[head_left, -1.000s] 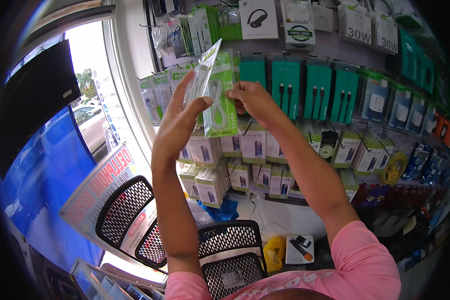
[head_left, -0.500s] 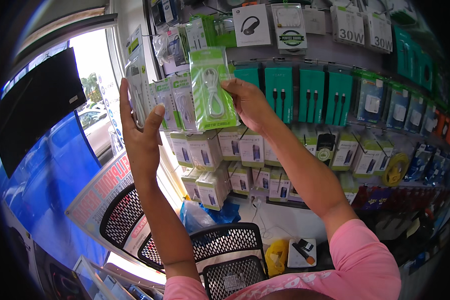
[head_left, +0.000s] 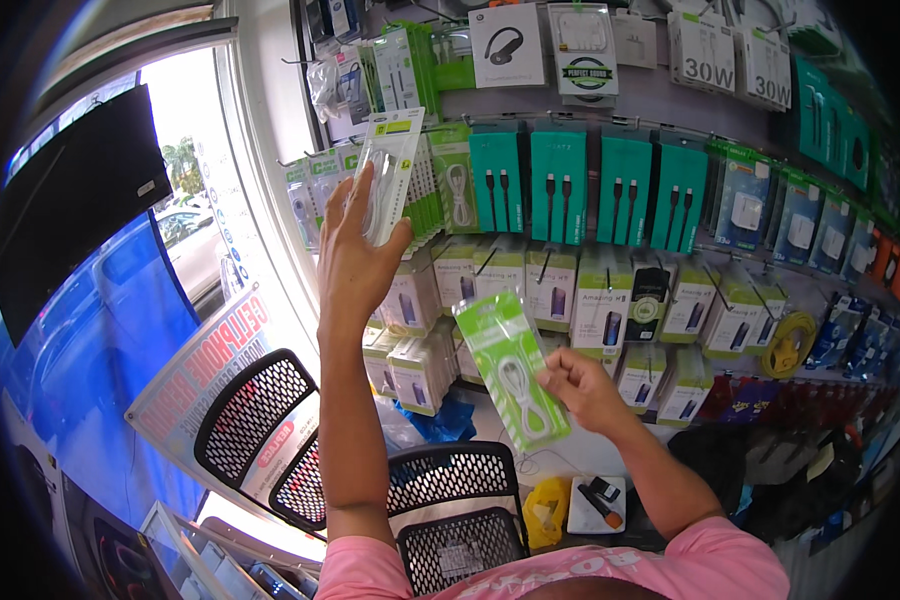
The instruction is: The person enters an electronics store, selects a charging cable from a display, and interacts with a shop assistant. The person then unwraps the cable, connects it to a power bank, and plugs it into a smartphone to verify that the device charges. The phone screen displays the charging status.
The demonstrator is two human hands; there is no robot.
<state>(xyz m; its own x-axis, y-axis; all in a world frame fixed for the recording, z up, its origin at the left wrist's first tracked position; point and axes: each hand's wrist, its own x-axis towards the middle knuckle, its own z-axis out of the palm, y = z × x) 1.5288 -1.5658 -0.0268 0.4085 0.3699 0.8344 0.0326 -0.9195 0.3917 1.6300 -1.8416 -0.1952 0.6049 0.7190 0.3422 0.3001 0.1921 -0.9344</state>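
Observation:
My right hand (head_left: 578, 388) pinches the edge of a green and white data cable pack (head_left: 515, 370), with a coiled white cable showing through its clear front. The pack tilts in front of the lower shelf goods, apart from the display. Higher up and to the left, my left hand (head_left: 358, 262) holds a tall white cable blister pack (head_left: 392, 160) between thumb and fingers. Part of that pack is hidden behind the fingers. Just beside it, another green cable pack (head_left: 457, 180) hangs on the wall display, next to teal cable boxes (head_left: 558, 185).
White and green phone accessory boxes (head_left: 600, 310) hang in rows below. A black mesh chair (head_left: 450, 480) stands under my arms. A yellow bag (head_left: 547, 510) and a white box (head_left: 597, 505) lie low down. At left are a banner (head_left: 205, 385) and a window.
My right hand has brought the green cable pack down and to the right, away from the hanging packs. My left hand has moved right with the white pack, closer to the display.

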